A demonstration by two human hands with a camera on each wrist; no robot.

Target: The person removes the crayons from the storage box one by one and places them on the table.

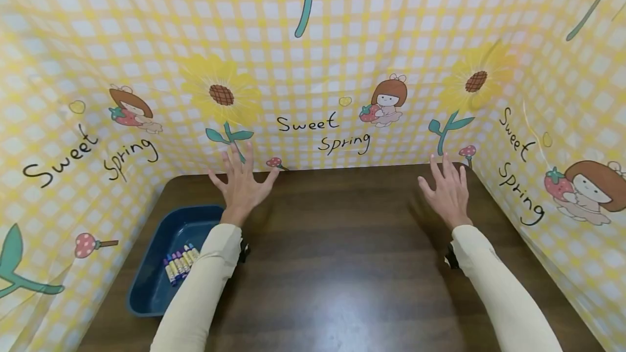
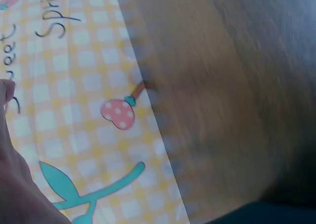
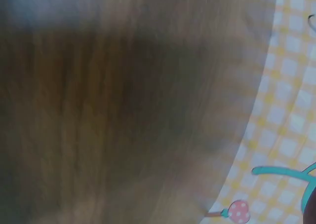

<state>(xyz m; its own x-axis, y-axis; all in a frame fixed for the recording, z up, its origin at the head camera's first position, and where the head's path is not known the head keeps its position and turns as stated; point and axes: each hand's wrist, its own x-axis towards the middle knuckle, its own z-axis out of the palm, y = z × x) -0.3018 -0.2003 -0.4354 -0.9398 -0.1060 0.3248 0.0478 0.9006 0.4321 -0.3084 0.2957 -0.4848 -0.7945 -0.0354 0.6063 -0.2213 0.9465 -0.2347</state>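
Note:
In the head view my left hand (image 1: 241, 186) is raised over the table's far left part, fingers spread and holding nothing. Below it and to its left is a dark blue tray (image 1: 145, 287), partly covered by my left forearm. Inside the tray lie several crayons (image 1: 180, 263) in a row, with pale wrappers and blue or purple ends. My right hand (image 1: 447, 192) hovers at the far right of the table, its fingers extended and nothing in its grasp. At the left wrist view's edge, part of the left hand (image 2: 19, 184) shows.
The dark brown wooden table (image 1: 337, 243) reaches back to a yellow checked cloth (image 1: 313, 69), printed with flowers and lettering. This cloth also stands along the left and right sides. A black strap (image 1: 451, 257) sits at the right wrist.

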